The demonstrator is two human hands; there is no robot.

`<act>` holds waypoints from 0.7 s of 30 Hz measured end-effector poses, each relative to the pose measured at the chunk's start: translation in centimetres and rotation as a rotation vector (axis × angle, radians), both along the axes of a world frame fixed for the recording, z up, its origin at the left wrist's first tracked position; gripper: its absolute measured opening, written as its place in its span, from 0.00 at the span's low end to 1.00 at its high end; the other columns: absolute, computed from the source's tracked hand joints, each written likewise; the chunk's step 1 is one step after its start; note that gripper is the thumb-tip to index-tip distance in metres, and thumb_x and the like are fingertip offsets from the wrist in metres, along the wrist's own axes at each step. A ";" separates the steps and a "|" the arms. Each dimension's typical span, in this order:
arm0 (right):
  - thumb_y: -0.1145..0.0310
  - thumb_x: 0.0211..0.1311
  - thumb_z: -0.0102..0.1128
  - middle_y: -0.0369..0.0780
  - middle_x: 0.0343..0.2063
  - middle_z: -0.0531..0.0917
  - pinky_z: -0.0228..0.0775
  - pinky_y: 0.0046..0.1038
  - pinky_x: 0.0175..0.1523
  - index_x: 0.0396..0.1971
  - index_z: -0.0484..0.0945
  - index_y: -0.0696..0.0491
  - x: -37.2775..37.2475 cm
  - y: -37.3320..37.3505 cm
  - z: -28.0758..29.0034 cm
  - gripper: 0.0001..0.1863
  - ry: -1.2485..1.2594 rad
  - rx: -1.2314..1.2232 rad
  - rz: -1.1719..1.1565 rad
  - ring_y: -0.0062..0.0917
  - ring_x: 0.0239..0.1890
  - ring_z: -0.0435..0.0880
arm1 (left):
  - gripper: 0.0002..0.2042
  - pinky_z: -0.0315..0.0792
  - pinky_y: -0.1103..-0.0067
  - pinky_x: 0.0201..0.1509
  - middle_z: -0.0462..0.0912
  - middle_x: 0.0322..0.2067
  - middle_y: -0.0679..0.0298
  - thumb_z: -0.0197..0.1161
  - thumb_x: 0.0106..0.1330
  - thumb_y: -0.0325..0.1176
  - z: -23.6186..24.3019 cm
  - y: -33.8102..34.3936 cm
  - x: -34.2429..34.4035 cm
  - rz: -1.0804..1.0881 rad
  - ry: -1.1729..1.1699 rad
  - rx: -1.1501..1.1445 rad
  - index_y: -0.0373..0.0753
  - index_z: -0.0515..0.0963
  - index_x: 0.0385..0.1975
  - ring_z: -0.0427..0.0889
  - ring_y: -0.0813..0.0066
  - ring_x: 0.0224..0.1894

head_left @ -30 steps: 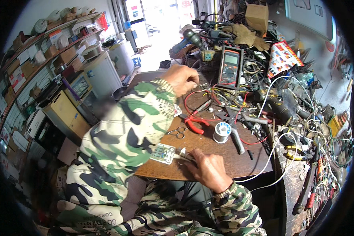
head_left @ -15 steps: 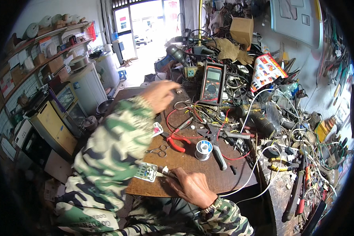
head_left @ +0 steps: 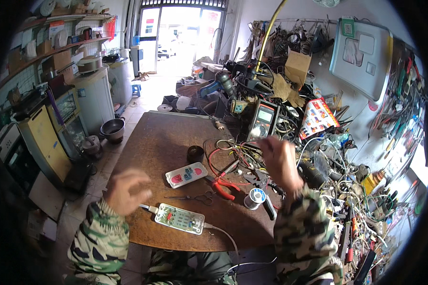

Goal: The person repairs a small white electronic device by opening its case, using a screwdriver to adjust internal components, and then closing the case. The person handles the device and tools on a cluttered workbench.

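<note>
An opened white power strip casing (head_left: 179, 218), green and red parts inside, lies near the table's front edge with a cable at each end. Close to its left end is my left hand (head_left: 127, 191), fingers spread and blurred; nothing shows in them. My right hand (head_left: 281, 164) is raised over the wires just in front of the multimeter (head_left: 263, 118); motion smears its fingers, so any hold is unclear. Behind the casing lie a pair of scissors (head_left: 203, 197) and a white cover (head_left: 187, 174) with red pieces and small dark parts on it.
Red-handled pliers (head_left: 223, 188) and a solder spool (head_left: 255, 198) lie right of the scissors. A dark round tin (head_left: 195, 153) stands behind the cover. Tangled wires and tools (head_left: 361, 175) crowd the right side. A pot (head_left: 113, 129) stands on the floor at left.
My left hand came back from the table's far part to the left of the casing. My right hand left the casing's cable and rose toward the multimeter. The view shifted too.
</note>
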State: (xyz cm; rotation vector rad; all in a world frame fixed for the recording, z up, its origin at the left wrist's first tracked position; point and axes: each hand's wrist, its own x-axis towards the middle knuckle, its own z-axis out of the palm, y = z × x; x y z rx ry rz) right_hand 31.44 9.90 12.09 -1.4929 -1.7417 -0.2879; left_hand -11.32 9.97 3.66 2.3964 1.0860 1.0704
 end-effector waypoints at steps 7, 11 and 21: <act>0.57 0.69 0.67 0.59 0.31 0.87 0.80 0.53 0.44 0.30 0.86 0.61 8.1 15.4 -4.1 0.19 0.005 -0.015 -0.305 0.59 0.38 0.88 | 0.52 0.70 0.54 0.74 0.79 0.62 0.41 0.86 0.49 0.59 -1.7 -1.3 2.9 -0.268 0.279 -0.105 0.29 0.72 0.67 0.74 0.44 0.70; 0.58 0.69 0.68 0.60 0.30 0.86 0.78 0.53 0.42 0.32 0.87 0.60 6.5 21.7 -7.5 0.18 0.078 -0.061 -0.306 0.60 0.37 0.87 | 0.46 0.69 0.58 0.75 0.79 0.63 0.43 0.84 0.53 0.54 -1.2 -2.2 1.9 -0.262 0.312 -0.138 0.30 0.73 0.67 0.74 0.46 0.69; 0.59 0.69 0.67 0.59 0.29 0.85 0.77 0.56 0.42 0.29 0.83 0.61 5.2 24.6 -7.9 0.18 0.081 -0.020 -0.381 0.61 0.38 0.86 | 0.38 0.67 0.58 0.74 0.83 0.57 0.50 0.79 0.60 0.48 -0.9 -2.1 2.3 -0.286 0.274 -0.140 0.34 0.74 0.67 0.79 0.56 0.64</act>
